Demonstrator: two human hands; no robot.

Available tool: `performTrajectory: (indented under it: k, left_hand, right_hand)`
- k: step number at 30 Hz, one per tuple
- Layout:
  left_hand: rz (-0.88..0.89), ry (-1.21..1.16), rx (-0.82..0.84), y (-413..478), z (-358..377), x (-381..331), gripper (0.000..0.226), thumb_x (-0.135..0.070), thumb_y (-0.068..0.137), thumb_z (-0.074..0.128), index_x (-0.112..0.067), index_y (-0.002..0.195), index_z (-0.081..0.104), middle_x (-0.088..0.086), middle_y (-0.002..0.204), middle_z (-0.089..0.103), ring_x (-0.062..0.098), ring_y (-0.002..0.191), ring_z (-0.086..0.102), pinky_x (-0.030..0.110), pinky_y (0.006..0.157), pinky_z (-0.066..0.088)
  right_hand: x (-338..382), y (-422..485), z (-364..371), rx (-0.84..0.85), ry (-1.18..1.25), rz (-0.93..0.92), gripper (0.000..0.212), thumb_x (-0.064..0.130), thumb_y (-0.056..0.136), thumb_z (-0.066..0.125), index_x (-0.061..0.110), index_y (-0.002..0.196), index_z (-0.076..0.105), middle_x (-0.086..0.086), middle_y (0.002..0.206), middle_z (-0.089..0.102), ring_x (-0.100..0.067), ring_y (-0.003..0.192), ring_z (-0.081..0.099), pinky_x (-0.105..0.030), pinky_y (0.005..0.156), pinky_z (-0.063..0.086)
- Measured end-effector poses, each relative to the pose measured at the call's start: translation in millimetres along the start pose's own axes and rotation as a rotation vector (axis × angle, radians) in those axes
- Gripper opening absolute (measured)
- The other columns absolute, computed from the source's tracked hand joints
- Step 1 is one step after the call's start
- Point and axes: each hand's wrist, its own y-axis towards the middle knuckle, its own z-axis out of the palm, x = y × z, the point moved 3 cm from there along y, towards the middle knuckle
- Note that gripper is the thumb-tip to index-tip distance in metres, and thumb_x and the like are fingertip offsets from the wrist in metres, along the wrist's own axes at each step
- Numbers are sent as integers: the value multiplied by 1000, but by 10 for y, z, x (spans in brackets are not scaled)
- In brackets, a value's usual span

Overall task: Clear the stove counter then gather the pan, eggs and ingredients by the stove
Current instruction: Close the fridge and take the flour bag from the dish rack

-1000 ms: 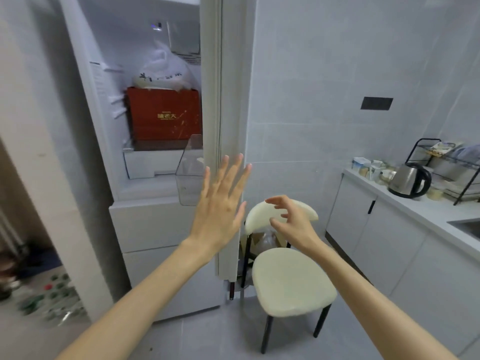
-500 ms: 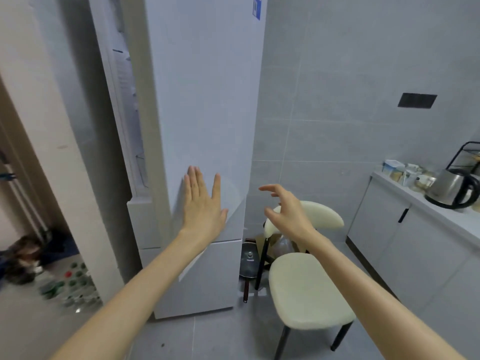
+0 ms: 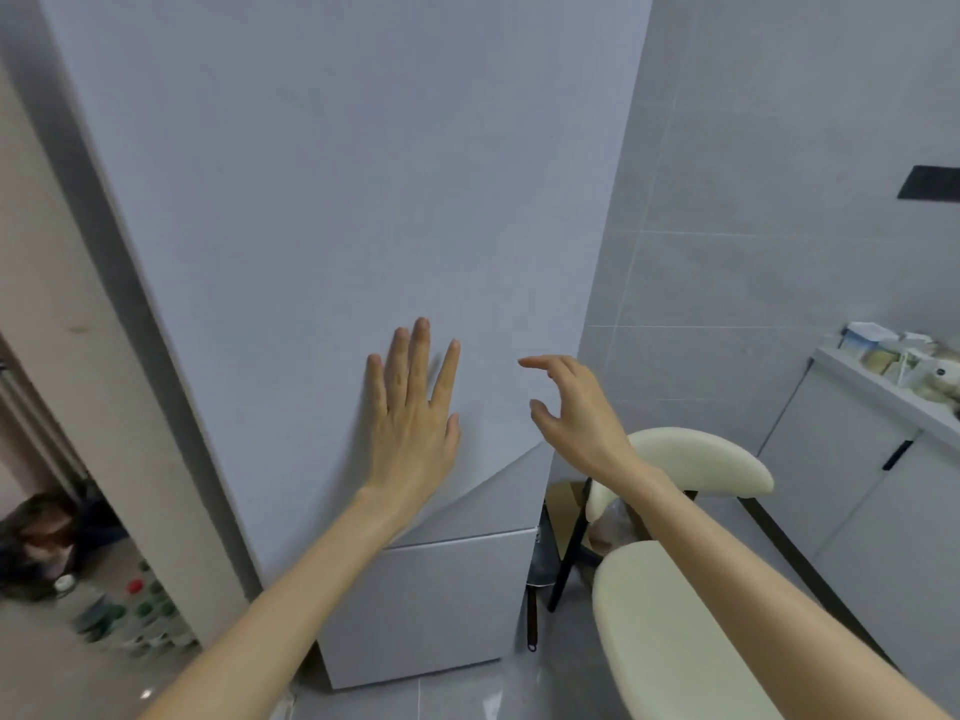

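Fridge door (image 3: 337,200) swung shut; left hand (image 3: 413,423) flat on it, fingers spread; right hand (image 3: 576,413) loosely curled, empty.

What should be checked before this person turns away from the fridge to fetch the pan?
1. Fridge door shut: ok, no gap shows.
2. Left hand empty: ok, flat on the door.
3. Right hand empty: ok, fingers open, holding nothing.
4. Pan within sight: ok, standing between fridge and chair.
5. Chair blocking the pan: cannot tell.
6. Eggs gathered: cannot tell, none in view.

Pan (image 3: 537,563) upright between fridge (image 3: 363,200) and chair (image 3: 675,615)
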Motion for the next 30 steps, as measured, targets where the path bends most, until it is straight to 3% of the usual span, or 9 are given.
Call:
performTrajectory:
  k: [5,11,21,26,30]
  left_hand:
    - [-51,21,-32,201,355,371,86,-37,85,60,-17,153,10,13,159,-11,34,146,-8,61,113,-6]
    - [-96,8,-18,432,705,706,86,-40,87,57,-15,153,8,15,159,-6,40,145,-3,66,112,0]
    - [-131,-40,2,790,1190,936,83,-34,87,59,-11,153,13,21,158,2,46,144,1,65,112,15]
    - [-154,-101,-44,798,1214,929,69,-31,91,47,-14,152,20,17,158,7,43,145,3,63,113,14]
    - [-167,-176,-39,807,1138,873,70,-25,91,56,-14,151,22,18,158,8,43,145,2,61,114,13]
  right_hand:
    - [-52,448,319,-91,-150,-79,51,9,89,56,23,137,43,3,145,36,-18,128,38,-33,91,46]
    - [-116,882,665,-128,-288,-190,59,4,83,61,20,138,44,-7,154,28,-28,130,38,-35,92,45]
    - [-278,1433,923,-255,-357,-312,60,-4,76,61,16,132,52,-5,127,49,-24,101,52,-33,82,45]
    - [-344,1494,948,-323,-327,-354,54,-5,79,57,15,129,56,-7,121,53,-25,99,53,-37,85,45]
    - [-326,1482,926,-269,-306,-343,54,-2,80,58,16,131,54,-6,124,51,-23,103,50,-34,86,45]
